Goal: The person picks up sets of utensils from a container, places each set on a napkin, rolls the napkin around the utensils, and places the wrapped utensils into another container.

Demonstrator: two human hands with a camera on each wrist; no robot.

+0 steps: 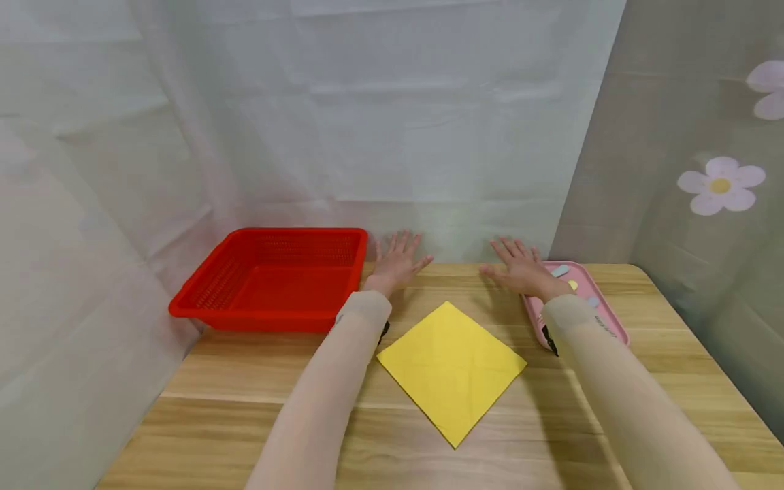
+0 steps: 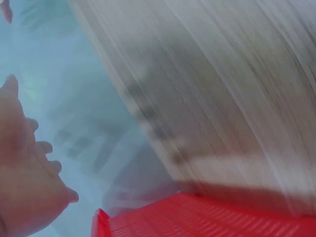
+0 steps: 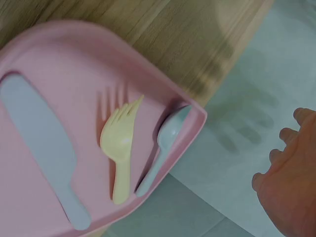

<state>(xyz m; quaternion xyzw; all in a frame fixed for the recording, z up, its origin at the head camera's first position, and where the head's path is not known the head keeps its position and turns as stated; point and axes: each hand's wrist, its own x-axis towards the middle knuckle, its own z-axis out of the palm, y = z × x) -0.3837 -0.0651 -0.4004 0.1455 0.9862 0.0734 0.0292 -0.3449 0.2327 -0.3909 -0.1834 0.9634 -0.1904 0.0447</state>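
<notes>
My left hand (image 1: 395, 267) is held out over the far edge of the table with its fingers spread, just right of a red plastic basket (image 1: 278, 316). Fingers also apart, my right hand (image 1: 523, 270) hovers by the left side of a pink tray (image 1: 603, 318). Neither hand holds anything. In the right wrist view the tray carries a blue-grey knife (image 3: 44, 138), a pale yellow fork (image 3: 118, 140) and a light teal spoon (image 3: 169, 132). A yellow square cloth (image 1: 452, 374) lies flat between my forearms, one corner toward me. My right forearm hides part of the tray.
The wooden table (image 1: 245, 401) ends at a pale hanging curtain (image 1: 404, 136) behind my hands. More fabric with flowers (image 1: 721, 185) hangs on the right. The basket stands at the table's far left, near the left curtain.
</notes>
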